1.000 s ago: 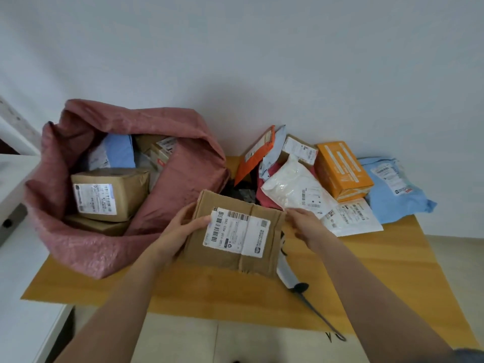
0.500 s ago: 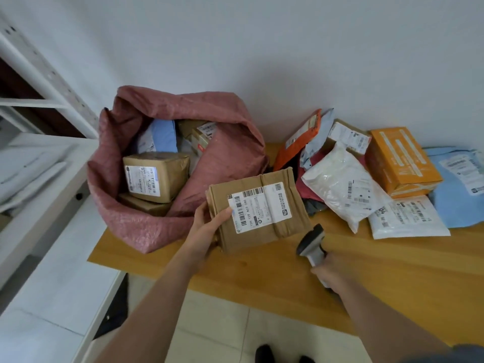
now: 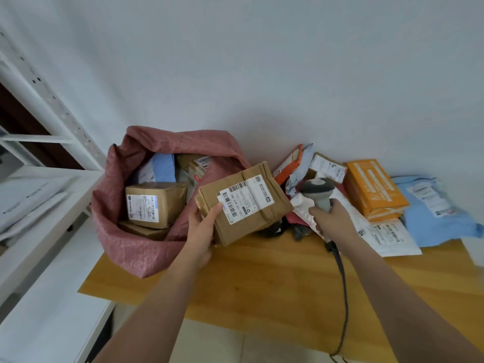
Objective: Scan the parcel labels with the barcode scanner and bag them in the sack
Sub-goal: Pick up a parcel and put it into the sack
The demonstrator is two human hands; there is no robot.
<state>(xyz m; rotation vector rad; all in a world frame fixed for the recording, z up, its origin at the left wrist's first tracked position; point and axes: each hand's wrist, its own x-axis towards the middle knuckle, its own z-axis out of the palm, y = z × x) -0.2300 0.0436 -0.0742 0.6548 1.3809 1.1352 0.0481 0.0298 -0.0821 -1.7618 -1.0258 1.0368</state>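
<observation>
My left hand (image 3: 203,233) grips the near left corner of a brown cardboard parcel box (image 3: 245,203), thumb pressed on top beside its white shipping label (image 3: 245,199), fingers curled underneath; the box is lifted off the wooden tabletop (image 3: 275,284), tilted with the label facing up towards me. My right hand (image 3: 331,221) is wrapped round the handle of a grey handheld barcode scanner (image 3: 318,193), its head just to the right of the box, close to its right edge, and a dark cable (image 3: 343,289) runs from the handle back towards me over the near edge of the table. To the left, past my left hand, the crumpled pink woven sack (image 3: 136,247) sits open on the table, with a taped brown carton (image 3: 154,203) and a blue mailer (image 3: 163,169) inside among other parcels. To the right and farther back lie a white plastic mailer (image 3: 392,235), an orange cardboard box (image 3: 374,188) and a light blue poly bag (image 3: 440,213), piled near the white wall (image 3: 262,74). A white metal shelf (image 3: 39,179) stands at the far left.
</observation>
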